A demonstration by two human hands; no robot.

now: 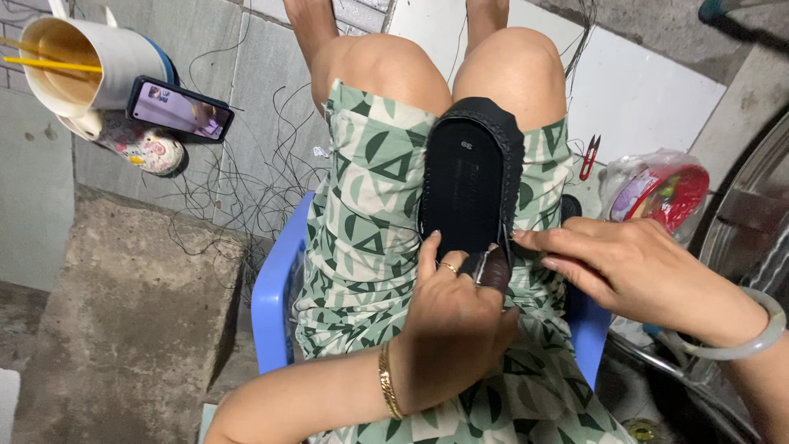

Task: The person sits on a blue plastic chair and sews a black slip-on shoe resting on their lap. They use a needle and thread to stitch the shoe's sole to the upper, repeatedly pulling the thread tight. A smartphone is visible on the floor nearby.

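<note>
Black rubber shoe sole with stitched leather edging (468, 177) resting sole-up on lap, over green patterned dress (362, 222). Left hand (452, 325) closed on sole's near end, finger in dark leather guard. Right hand (625, 263) pinching sole's right edge, fingers together. Red thread snips (589, 156) on floor beside right knee.

A single view comes from a camera on the person's head, looking steeply down and forward over the lap. It sits close: the left hand (450, 329), right hand (633, 267) and shoe sole (467, 181) fill the middle. The knees lie toward the top edge, with the floor (123, 329) to the left.
</note>
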